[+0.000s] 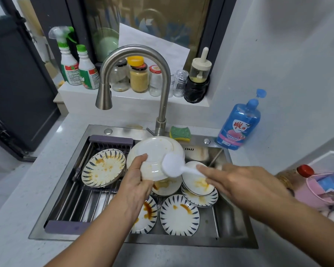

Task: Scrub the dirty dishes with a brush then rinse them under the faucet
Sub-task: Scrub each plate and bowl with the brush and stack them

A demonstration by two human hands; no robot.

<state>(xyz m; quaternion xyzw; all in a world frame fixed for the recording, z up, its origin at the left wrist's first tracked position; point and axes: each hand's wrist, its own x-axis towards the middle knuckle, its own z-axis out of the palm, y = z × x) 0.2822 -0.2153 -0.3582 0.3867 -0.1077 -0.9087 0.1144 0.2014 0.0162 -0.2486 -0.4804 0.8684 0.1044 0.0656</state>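
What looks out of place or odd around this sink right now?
One sauce-stained plate leans tilted on the drain rack at the left, apart from the other dirty plates. The blue soap bottle has its cap flipped open. Nothing looks spilled or broken.

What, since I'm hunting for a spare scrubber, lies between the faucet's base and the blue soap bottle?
Head view: a green-and-yellow sponge and a round metal button, on the sink's ledge.

Only one cam here, worn on the head, wide-angle, pointing forward and steeply down into the sink [229, 241] from close range. The faucet [163, 105] lands upper middle of frame, left hand [137, 182] and right hand [245, 182] reach in from the bottom.
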